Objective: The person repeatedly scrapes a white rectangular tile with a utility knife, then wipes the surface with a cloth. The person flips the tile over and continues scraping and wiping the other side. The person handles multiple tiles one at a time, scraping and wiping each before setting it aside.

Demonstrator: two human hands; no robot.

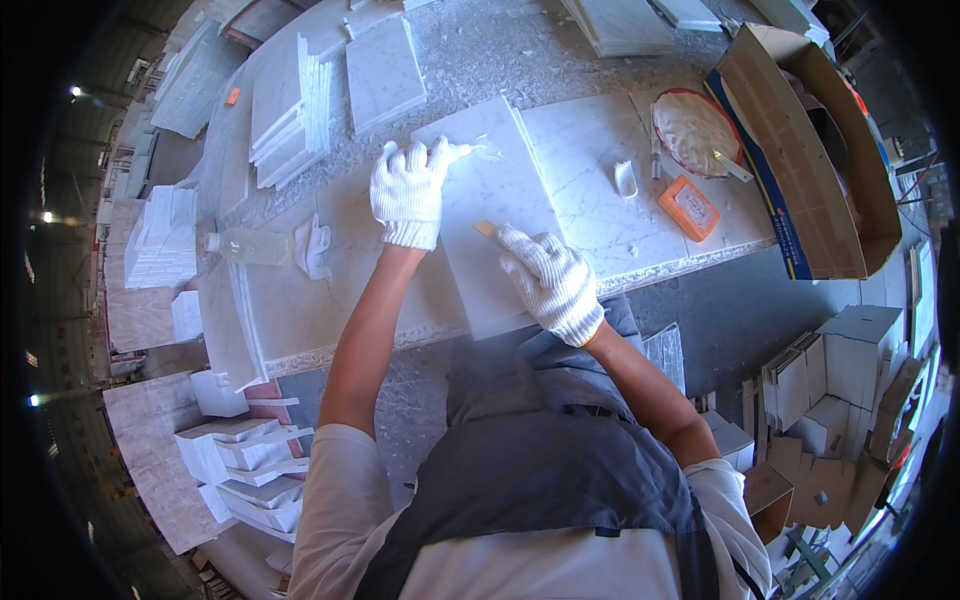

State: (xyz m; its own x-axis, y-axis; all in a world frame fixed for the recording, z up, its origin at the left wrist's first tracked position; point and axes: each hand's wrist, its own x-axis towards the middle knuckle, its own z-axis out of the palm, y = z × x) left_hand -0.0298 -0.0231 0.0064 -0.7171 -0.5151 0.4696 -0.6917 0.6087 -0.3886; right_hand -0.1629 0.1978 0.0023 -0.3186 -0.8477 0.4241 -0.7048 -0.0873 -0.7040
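Note:
A pale grey-veined marble tile [500, 190] lies in front of me, its near end reaching past the table edge towards my apron. Over its far left part is my left hand [408, 195] in a white knitted glove, fingers curled. A thin white piece [470, 151], perhaps cloth or plastic, sticks out from its fingertips; its kind is unclear. My right hand [552, 285], gloved alike, is closed above the near right part of the tile. From its fingers protrudes a small flat tan piece [484, 229], like a scraper's end; the rest is hidden in the glove.
To the right are a red-rimmed bowl [656, 112] of white paste with a spatula, an orange block [690, 208] and an open cardboard box [800, 150]. A clear bottle [252, 246] and white cloth [312, 248] lie left. Marble tile stacks [290, 115] stand farther back.

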